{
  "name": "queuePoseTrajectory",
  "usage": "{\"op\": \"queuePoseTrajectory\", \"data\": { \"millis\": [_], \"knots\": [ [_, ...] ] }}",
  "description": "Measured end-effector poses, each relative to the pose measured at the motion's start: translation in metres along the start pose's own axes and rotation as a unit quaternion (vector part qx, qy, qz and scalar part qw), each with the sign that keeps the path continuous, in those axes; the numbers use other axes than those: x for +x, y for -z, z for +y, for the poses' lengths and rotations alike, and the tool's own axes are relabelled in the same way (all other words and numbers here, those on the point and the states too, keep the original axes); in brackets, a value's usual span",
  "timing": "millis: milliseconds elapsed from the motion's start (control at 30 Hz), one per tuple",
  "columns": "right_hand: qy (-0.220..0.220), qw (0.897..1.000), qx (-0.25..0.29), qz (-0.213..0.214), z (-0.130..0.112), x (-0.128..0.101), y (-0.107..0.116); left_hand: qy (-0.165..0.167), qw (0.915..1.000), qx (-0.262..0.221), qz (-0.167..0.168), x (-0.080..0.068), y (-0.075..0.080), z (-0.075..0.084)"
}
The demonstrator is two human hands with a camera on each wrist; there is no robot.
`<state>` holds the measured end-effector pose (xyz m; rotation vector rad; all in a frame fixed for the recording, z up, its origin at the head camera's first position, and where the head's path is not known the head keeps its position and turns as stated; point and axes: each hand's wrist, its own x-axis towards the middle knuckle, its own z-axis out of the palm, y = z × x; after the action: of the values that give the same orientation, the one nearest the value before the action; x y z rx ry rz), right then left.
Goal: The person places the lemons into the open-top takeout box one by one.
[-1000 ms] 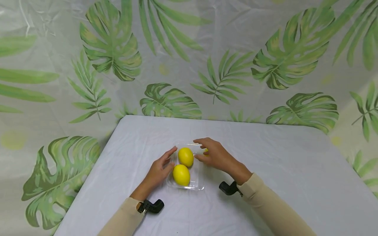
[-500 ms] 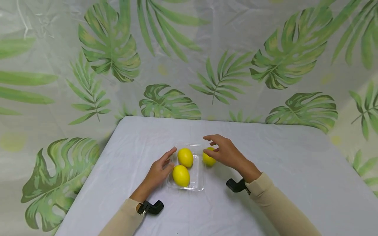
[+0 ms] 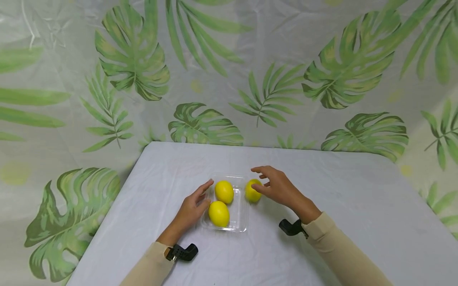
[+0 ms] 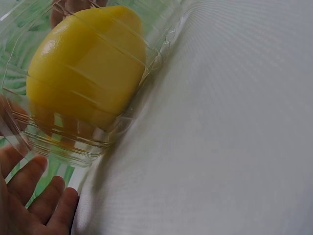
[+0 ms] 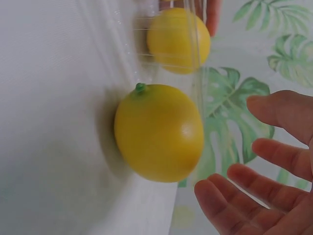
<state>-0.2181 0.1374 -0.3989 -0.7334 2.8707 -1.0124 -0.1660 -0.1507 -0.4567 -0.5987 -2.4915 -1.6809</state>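
Glossy sheeting printed with green leaves hangs behind a table spread with smooth white cloth. Left hand lies with relaxed fingers and thumb parted at the left wall of a clear container, gripping nothing firmly that shows; it has barely shifted over the last second. Right hand, loosely spread and holding nothing, has drawn back to the right from over the container's rim, uncovering most of a yellow lemon that it largely hid before. That fruit sits on the cloth just beside the container, rounded, with a green stem nub. Two more, a far lemon and a near lemon, remain inside, smooth-skinned and egg-shaped. Thin, ridged plastic catches light around them. Beige sleeves meet black wrist cameras.
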Motion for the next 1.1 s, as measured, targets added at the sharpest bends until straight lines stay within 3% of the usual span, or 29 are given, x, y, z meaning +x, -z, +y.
{"op": "queuePoseTrajectory", "data": {
  "millis": [833, 1100],
  "knots": [
    [0.022, 1.0, 0.007, 0.004, 0.019, -0.015, -0.016, 0.016, 0.9999, 0.0, 0.0, 0.0, 0.0, 0.003],
    [0.009, 1.0, 0.029, -0.007, 0.021, -0.018, -0.024, 0.013, 0.9999, 0.003, -0.001, -0.001, 0.0, 0.005]
  ]
}}
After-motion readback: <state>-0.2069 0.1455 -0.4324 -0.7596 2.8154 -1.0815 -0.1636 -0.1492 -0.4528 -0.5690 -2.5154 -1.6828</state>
